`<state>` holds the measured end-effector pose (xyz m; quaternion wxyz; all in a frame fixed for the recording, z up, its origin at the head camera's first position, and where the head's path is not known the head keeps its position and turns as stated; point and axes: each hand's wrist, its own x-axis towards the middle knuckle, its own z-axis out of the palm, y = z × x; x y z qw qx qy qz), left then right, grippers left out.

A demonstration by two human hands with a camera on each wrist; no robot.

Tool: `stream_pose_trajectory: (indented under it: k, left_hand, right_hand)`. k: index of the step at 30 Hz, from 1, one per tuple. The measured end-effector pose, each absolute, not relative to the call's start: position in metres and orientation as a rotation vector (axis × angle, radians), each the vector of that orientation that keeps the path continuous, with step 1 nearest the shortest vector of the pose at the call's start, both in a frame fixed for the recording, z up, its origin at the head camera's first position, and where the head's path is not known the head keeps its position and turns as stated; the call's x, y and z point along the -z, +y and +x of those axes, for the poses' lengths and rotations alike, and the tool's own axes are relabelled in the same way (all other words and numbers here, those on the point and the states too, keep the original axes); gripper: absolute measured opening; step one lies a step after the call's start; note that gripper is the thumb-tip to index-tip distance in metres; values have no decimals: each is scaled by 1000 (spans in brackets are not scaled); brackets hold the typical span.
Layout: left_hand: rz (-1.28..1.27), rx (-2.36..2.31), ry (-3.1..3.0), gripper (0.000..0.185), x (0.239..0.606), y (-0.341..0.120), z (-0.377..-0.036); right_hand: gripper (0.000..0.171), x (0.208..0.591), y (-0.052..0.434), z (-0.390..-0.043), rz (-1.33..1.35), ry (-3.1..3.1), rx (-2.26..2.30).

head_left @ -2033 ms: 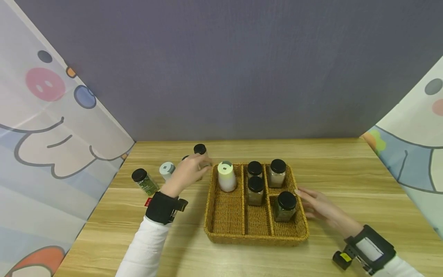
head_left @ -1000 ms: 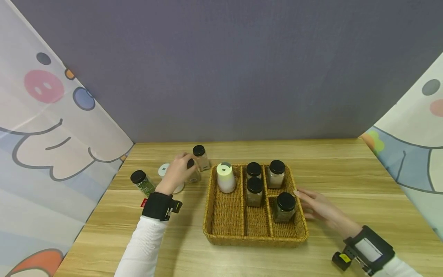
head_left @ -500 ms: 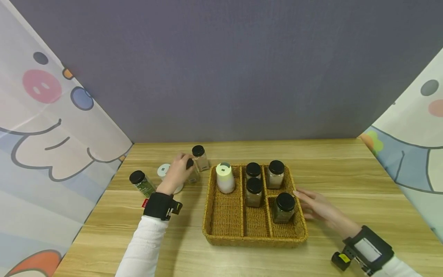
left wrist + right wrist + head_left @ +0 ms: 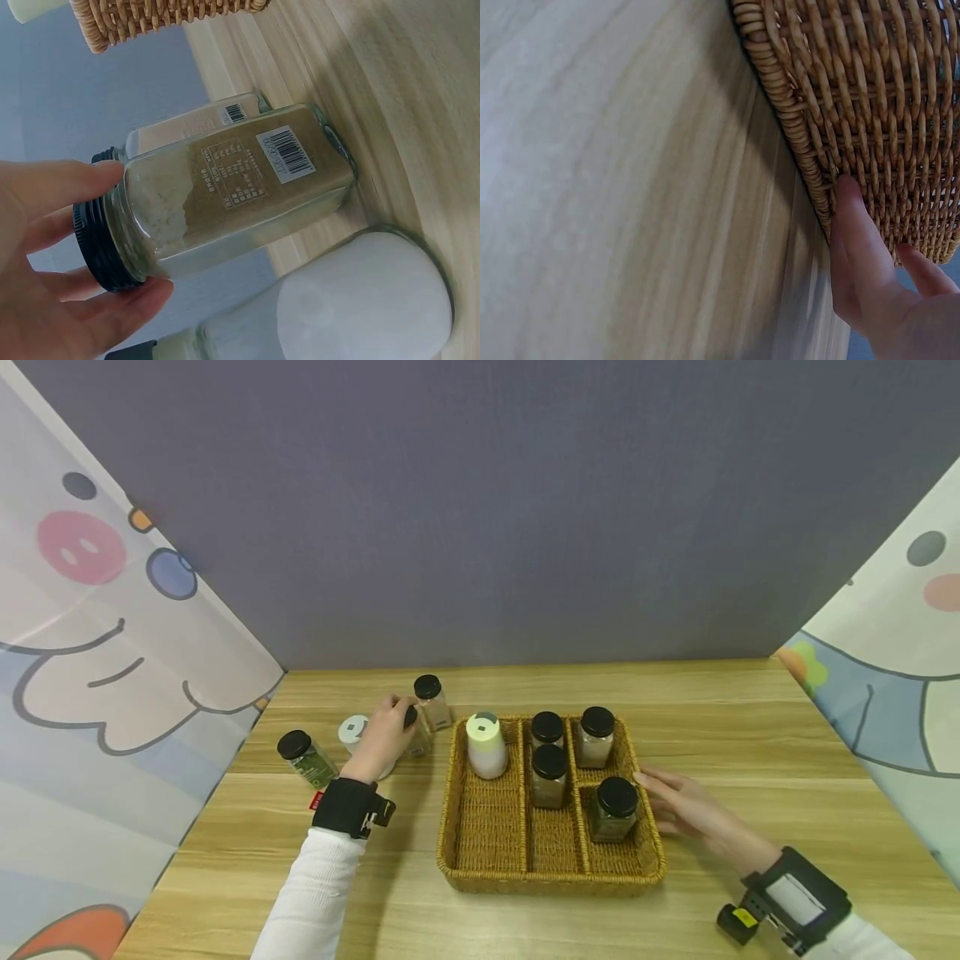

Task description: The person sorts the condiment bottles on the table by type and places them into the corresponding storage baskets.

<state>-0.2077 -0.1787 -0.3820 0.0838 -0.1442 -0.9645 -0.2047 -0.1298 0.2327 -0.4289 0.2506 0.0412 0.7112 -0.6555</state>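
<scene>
By its black lid, my left hand [image 4: 384, 735] grips a square glass spice jar [image 4: 244, 176] of brown powder. In the left wrist view the thumb and fingers pinch that lid; the jar's base appears to be on the table. Touching the outer right wall of a wicker basket [image 4: 551, 883], my right hand [image 4: 693, 810] has its fingers mostly straight. The basket has compartments holding a white bottle [image 4: 487, 758] with a pale yellow-green lid and several black-lidded jars, among them one with dark green contents [image 4: 613, 814].
Behind the gripped jar stands a jar of pinkish powder [image 4: 435, 708]. A white-lidded bottle [image 4: 352, 729] is partly hidden by the left hand. Further left are a jar of green herbs [image 4: 311, 766] and a small red tag [image 4: 317, 800]. A grey panel [image 4: 480, 527] backs the table.
My left hand has drawn back to the left from beside the basket and taken hold of the brown powder jar's lid. It then stays nearly still. The right hand keeps touching the basket.
</scene>
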Motion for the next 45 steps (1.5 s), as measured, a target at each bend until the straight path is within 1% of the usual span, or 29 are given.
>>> stream_pose_trajectory:
  k: [34, 45]
  left_hand:
    - [-478, 634, -2877, 34, 380, -181, -203]
    - [-518, 626, -2855, 35, 372, -179, -197]
  right_hand:
    - [75, 430, 234, -130, 106, 1936, 1774]
    - [74, 430, 234, -131, 106, 1933, 1783]
